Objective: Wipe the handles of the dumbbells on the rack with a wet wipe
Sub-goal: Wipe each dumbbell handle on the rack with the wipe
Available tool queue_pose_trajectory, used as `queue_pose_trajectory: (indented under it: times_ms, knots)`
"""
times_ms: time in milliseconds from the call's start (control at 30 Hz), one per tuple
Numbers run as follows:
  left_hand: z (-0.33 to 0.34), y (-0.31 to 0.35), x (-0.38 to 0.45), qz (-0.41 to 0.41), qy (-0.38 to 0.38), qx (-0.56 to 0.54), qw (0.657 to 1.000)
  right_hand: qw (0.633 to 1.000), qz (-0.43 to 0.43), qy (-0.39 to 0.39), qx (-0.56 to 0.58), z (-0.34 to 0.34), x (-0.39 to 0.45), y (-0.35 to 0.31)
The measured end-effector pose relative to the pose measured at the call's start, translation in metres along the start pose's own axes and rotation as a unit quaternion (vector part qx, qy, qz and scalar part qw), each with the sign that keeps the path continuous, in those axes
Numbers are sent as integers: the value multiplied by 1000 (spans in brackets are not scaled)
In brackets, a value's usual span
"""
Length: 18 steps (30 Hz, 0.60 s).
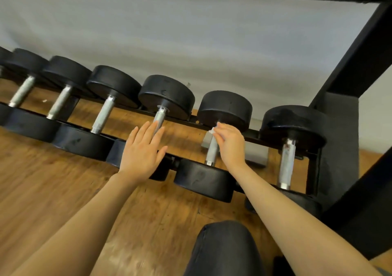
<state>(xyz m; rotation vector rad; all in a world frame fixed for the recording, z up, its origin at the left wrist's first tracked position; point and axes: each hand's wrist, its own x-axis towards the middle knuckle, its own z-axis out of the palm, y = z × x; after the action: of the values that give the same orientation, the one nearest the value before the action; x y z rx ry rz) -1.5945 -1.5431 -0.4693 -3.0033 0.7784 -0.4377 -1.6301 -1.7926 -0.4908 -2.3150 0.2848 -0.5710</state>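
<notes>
Black dumbbells (226,142) rowed on rack (314,155); white wipe (212,130) on steel handle (212,151).

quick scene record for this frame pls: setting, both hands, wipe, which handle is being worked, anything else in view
setting: lower tier of a black dumbbell rack, wood floor beneath, grey wall behind
dumbbells: row with black heads and metal handles
left hand: open, fingers straight, over the third dumbbell from the right, fingertips at its handle
right hand: pinches a white wet wipe
active handle: second dumbbell from the right, wipe at its far end
rightmost handle: untouched now
other: person's knee in dark fabric, bottom centre
</notes>
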Motion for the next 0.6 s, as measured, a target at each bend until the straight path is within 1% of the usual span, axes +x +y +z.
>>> queue_pose_trajectory:
  times_ms: [67, 133, 267, 400, 433, 533, 600]
  knots:
    - [3, -6, 0, 0, -13, -1, 1000, 999, -13, 18, -27, 5, 0, 4]
    - [5, -7, -1, 16, -10, -3, 1000, 999, 1, 30, -45, 6, 1, 9]
    - [5, -8, -3, 17, -1, -20, 1000, 995, -20, -4, -97, 4, 9, 15]
    - [7, -9, -15, -26, 9, -21, 999, 991, -20, 75, -105, 6, 9, 7]
    - [8, -9, -19, -28, 11, -18, 999, 992, -14, 82, -100, 7, 7, 6]
    - [8, -10, -24, -22, 14, -8, 1000, 994, -24, 52, -95, 5, 0, 9]
    - [7, -10, -22, -22, 13, -11, 1000, 990, -63, 42, -119, 0, -1, 13]
